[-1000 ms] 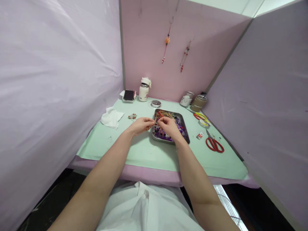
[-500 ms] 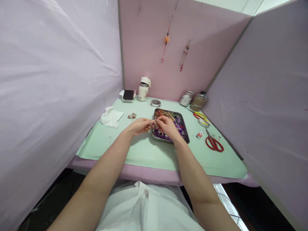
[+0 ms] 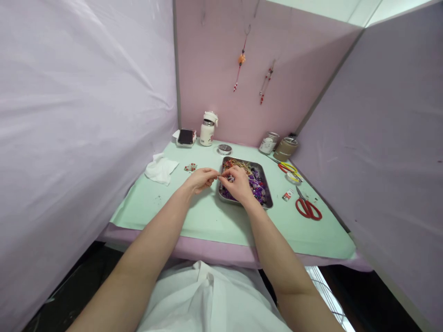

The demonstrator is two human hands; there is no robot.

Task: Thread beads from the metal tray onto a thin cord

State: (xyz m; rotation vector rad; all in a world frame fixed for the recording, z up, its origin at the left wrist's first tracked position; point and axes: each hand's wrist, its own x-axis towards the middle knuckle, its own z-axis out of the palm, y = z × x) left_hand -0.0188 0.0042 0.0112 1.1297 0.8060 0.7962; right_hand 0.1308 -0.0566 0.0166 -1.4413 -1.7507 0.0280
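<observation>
White cloth (image 3: 161,169) lies crumpled to the left of the left hand (image 3: 204,180), on a pale green table cover (image 3: 204,221). Beyond that hand and leftward, near the wall, sits a dark-topped box (image 3: 186,137); nearer, just past the left wrist, lies a small cluster of red and pale beads (image 3: 190,167). A white bottle (image 3: 207,131) stands upright well beyond the left hand.

The left hand has its fingers bent and the tips pressed together; what they may pinch is too small to tell. Past its fingertips is a low round container (image 3: 224,149). Just right of it, partly under the right hand (image 3: 237,182), rests a metal tray (image 3: 228,200) heaped with purple beads (image 3: 256,186) and, at its far end, golden and red strands (image 3: 242,164). The right hand is curled over the tray, thumb and forefinger close to the left fingertips; whether its tips meet, I cannot tell.

High beyond the right hand hang an orange-beaded ornament (image 3: 241,59) and a red-beaded strand (image 3: 266,84). Farther right of that hand stand a pale jar (image 3: 268,143) and a brown jar (image 3: 285,149); nearer lie yellow-and-red-handled scissors (image 3: 285,167), a small packet (image 3: 287,195) and red-handled scissors (image 3: 308,209).
</observation>
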